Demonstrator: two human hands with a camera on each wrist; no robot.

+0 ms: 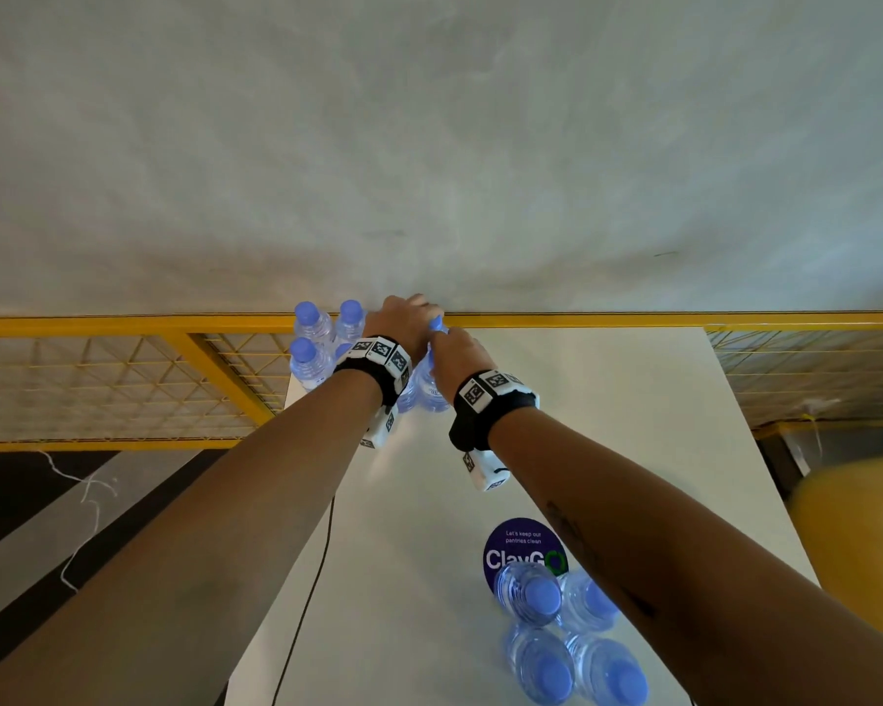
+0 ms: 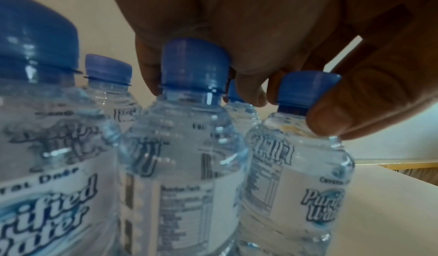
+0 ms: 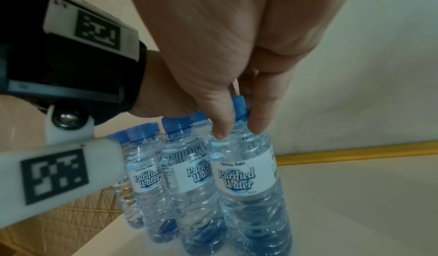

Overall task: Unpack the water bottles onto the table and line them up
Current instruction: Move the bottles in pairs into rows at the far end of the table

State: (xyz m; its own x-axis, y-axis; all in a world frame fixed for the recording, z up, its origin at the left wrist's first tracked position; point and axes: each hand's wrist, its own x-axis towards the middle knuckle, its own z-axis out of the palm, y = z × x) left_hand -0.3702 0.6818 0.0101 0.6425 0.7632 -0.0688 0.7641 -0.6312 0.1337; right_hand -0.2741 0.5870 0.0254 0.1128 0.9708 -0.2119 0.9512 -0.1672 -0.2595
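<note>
Water bottles point(image 1: 311, 349): small clear plastic, full, blue screw caps, paper labels; two groups on the white desk point(image 1: 607, 400).
Far group: at 12 o'clock on the desk, by the far-left corner against the yellow rail point(image 1: 123, 326); three caps clear in the head view, more hidden under both hands; at least five in the left wrist view; exact total not countable.
Near group point(image 1: 567, 629): at 6 o'clock, four bottles, upright, touching in a two-by-two block, partly over a round purple sticker point(image 1: 523, 545).
Line-up: judged not yet done; both groups clustered, not in a row.
Left hand point(image 1: 404, 323): over the far group, fingers curled down round a cap point(image 2: 194, 65), thumb point(image 2: 331, 115) against the neck of the next bottle point(image 2: 298, 166).
Right hand point(image 1: 457, 359): just right of the left hand, thumb and fingers pinching the neck under the cap of the rightmost bottle point(image 3: 246, 175).
Handling, judged: moderately heavy for size since full; thin ribbed walls likely to dent under a squeeze; smooth plastic possibly slippery.
Best hold, judged: neck just under the cap ring, stiffest part, or round the labelled waist.
Risk, judged: tall and narrow, easily toppled into neighbours.
</note>
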